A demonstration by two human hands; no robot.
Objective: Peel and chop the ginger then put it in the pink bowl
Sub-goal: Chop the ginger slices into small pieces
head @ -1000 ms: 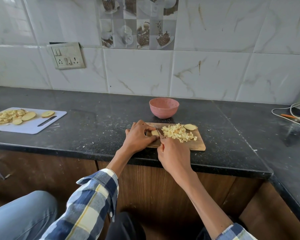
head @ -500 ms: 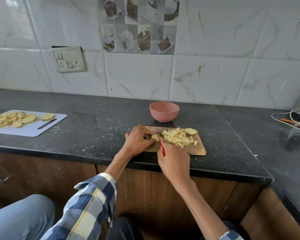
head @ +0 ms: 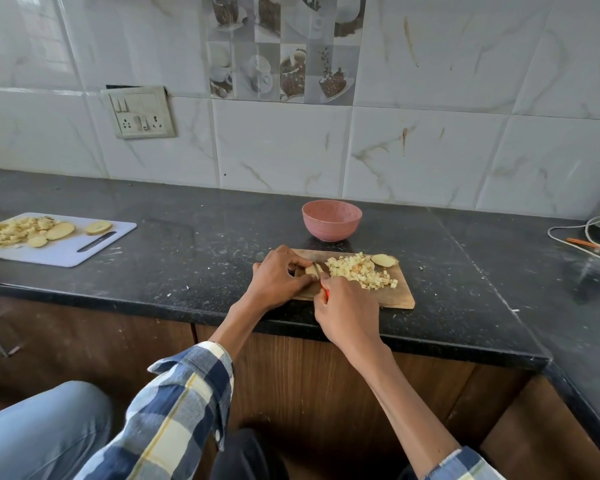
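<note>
A small wooden chopping board (head: 400,296) lies near the counter's front edge. On it sits a heap of chopped ginger cubes (head: 359,270) and, at its far right, one peeled ginger slice (head: 384,260). My left hand (head: 279,275) pinches a ginger piece (head: 311,270) on the board's left part. My right hand (head: 347,311) grips a red-handled knife (head: 321,276), its blade set against that piece. The pink bowl (head: 331,220) stands just behind the board and looks empty.
A white cutting board (head: 63,252) with chopped pieces, slices and a knife lies at the far left of the black counter (head: 187,244). White cables (head: 568,240) and a metal appliance sit at the right edge. A tiled wall with a socket plate (head: 141,112) rises behind.
Both hands stay on the board over the ginger piece; the knife's red handle has come into sight. The camera has tilted slightly.
</note>
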